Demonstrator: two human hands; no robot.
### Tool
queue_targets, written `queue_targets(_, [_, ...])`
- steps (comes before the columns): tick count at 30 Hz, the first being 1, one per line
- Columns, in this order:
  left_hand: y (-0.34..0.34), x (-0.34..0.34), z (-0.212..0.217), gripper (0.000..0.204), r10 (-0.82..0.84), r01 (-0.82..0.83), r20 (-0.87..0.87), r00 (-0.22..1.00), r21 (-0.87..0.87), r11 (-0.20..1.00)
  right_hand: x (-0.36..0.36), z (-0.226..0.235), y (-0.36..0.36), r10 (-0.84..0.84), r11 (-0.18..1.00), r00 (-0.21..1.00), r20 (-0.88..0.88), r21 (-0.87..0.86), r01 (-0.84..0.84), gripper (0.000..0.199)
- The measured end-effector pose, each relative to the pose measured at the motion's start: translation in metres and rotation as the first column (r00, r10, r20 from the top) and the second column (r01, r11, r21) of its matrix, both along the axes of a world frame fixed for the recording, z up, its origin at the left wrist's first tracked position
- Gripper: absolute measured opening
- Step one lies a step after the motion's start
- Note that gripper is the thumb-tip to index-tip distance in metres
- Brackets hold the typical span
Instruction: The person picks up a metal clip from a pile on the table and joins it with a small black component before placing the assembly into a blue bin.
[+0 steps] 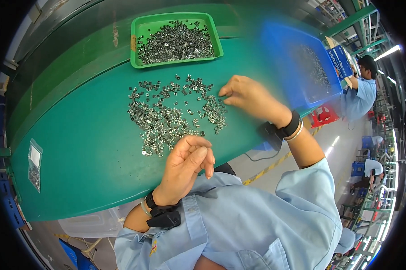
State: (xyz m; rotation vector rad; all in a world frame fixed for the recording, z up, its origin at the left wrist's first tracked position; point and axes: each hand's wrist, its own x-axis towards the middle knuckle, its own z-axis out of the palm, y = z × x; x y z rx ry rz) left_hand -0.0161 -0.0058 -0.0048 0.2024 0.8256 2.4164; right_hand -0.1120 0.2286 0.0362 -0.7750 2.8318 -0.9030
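Pinching at the edge of the scattered metal clips [176, 112] on the green table [86, 148], the right hand [248, 96] nearly closes; the left hand [187, 164] curls loosely, contents unclear. Clips look light, stiff, slippery—best gripped by their sides.

Loose metal clips [173, 114] on table [86, 148]; tray [175, 39] behind; bag [34, 164] left.

The table surface [77, 148] is showing plain green. The scattered metal clips [171, 112] are showing silver-grey with dark spots. The tray [140, 27] is showing bright green, with the same silver-grey clips inside. The bin [293, 58] is showing blue. The sleeves [266, 216] are showing light blue. The wrist straps [164, 216] are showing black.
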Motion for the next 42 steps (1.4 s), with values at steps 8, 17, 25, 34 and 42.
queue_targets(8, [0.003, 0.001, 0.002, 0.015, 0.045, -0.046, -0.018, 0.999, -0.062, 0.997, 0.005, -0.004, 0.002, 0.006, 1.000, 0.993, -0.121, -0.022, -0.008, 0.013])
queue_targets(17, [0.015, 0.001, 0.017, 0.019, 0.120, -0.121, -0.021, 0.993, -0.260, 0.958, 0.058, 0.025, -0.035, 0.156, 0.963, 0.934, -0.321, -0.160, -0.216, 0.017])
queue_targets(25, [0.011, 0.009, 0.013, 0.020, 0.127, -0.134, -0.046, 0.991, -0.244, 0.961, 0.075, 0.016, -0.043, 0.110, 0.937, 0.931, -0.347, -0.276, -0.213, 0.021])
queue_targets(34, [0.008, 0.017, 0.018, 0.018, 0.080, -0.075, 0.030, 0.996, -0.145, 0.987, 0.090, 0.005, -0.045, 0.029, 0.901, 0.937, -0.349, -0.397, -0.176, 0.023])
queue_targets(42, [0.012, 0.018, 0.018, 0.018, 0.097, -0.096, -0.004, 0.995, -0.169, 0.981, 0.096, -0.006, -0.046, -0.005, 0.878, 0.947, -0.322, -0.454, -0.150, 0.021])
